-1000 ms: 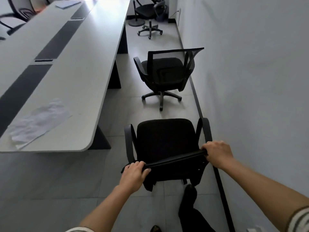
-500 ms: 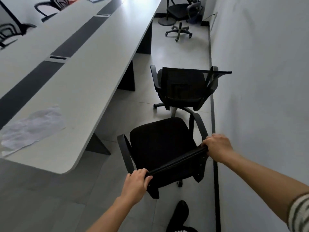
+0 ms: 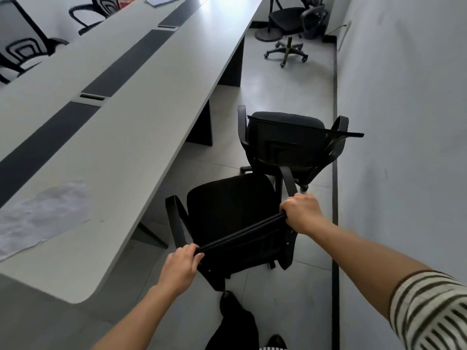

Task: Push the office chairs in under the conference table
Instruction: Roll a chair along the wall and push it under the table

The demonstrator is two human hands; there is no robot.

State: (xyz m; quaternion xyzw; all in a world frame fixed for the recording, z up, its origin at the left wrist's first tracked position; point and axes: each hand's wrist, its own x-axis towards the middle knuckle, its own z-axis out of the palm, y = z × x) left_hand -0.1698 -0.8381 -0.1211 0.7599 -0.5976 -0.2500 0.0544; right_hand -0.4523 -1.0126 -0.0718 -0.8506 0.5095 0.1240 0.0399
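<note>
A black office chair [image 3: 228,205] stands in the aisle right of the long grey conference table [image 3: 131,137], its seat angled toward the table. My left hand [image 3: 180,269] grips the left end of its backrest top bar. My right hand [image 3: 302,213] grips the right end. Just beyond it a second black chair [image 3: 290,145] stands close to the wall, its backrest facing me. A third black chair [image 3: 290,21] stands at the far end of the aisle.
A white wall [image 3: 404,147] runs along the right, leaving a narrow aisle. Crumpled white paper [image 3: 40,215] lies on the near tabletop. Several chairs [image 3: 22,49] stand on the table's far side. My foot [image 3: 230,301] is on the floor behind the held chair.
The held chair has rolled forward and turned left toward the table. It now almost touches the second chair. Both hands have kept their hold on the backrest.
</note>
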